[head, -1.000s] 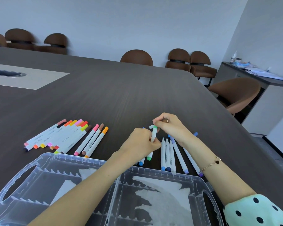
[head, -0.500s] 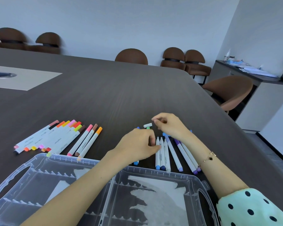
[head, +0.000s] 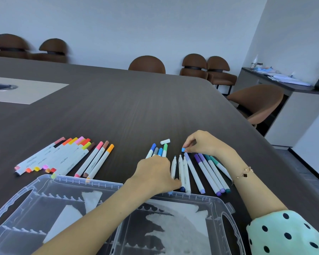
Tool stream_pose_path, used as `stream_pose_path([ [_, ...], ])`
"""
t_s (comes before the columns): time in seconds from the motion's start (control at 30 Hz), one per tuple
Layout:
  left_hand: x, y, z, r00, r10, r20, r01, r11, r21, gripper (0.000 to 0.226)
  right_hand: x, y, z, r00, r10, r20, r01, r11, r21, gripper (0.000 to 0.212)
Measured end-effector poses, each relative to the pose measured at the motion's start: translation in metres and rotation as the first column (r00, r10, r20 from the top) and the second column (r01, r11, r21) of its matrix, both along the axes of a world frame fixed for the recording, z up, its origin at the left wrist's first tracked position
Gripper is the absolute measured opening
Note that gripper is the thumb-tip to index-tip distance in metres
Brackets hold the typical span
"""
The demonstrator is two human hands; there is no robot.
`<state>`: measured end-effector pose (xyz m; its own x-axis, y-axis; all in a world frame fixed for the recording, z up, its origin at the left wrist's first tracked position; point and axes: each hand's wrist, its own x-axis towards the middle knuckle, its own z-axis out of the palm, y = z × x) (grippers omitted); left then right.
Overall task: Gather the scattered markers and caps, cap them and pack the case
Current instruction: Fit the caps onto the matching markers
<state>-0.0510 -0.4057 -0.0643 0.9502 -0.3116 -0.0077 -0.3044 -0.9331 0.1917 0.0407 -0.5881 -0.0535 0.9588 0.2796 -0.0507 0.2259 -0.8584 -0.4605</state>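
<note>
My right hand (head: 203, 143) pinches a small blue cap (head: 183, 149) between thumb and fingertips, just above the tips of the uncapped markers (head: 181, 172) that lie side by side on the dark bench (head: 118, 111). My left hand (head: 155, 173) rests on the near ends of those white barrels, fingers curled over them; I cannot tell how firmly it grips. The two hands are apart, the markers between them. Right of these lie purple and teal capped markers (head: 210, 173), fanned towards my right wrist. Behind my left hand, four capped markers in blue, grey and green (head: 157, 150) poke out, and a loose white cap (head: 165, 141) lies just beyond them. Well to the left sits a bundle of warm-coloured markers (head: 63, 157), pink, orange, yellow and brown, all capped. The clear plastic case (head: 44, 196) lies open at the near edge of the bench, under my forearms, its slotted compartments holding no markers.
</note>
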Motion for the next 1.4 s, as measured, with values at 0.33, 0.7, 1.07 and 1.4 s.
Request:
stream_pose_path([
  [0.33, 0.021, 0.017, 0.006, 0.991, 0.055, -0.123, -0.096, 0.928, -0.360, 0.035, -0.006, 0.008, 0.012, 0.999, -0.030, -0.024, 0.036, 0.942, 0.333, 0.015],
  [0.7, 0.018, 0.018, 0.011, 0.991, -0.016, -0.132, -0.046, 0.889, -0.455, 0.031, -0.008, 0.019, 0.008, 0.984, 0.026, -0.174, 0.065, 0.865, 0.497, 0.028],
  [1.07, 0.017, 0.017, 0.013, 0.992, -0.016, -0.122, -0.042, 0.890, -0.454, 0.025, -0.004, 0.019, 0.004, 0.986, -0.079, -0.144, 0.136, 0.887, 0.442, 0.030],
  [1.4, 0.019, 0.017, 0.010, 0.978, -0.042, -0.203, -0.058, 0.884, -0.464, 0.032, -0.012, 0.029, 0.001, 0.981, 0.097, -0.169, 0.000, 0.867, 0.499, 0.020],
])
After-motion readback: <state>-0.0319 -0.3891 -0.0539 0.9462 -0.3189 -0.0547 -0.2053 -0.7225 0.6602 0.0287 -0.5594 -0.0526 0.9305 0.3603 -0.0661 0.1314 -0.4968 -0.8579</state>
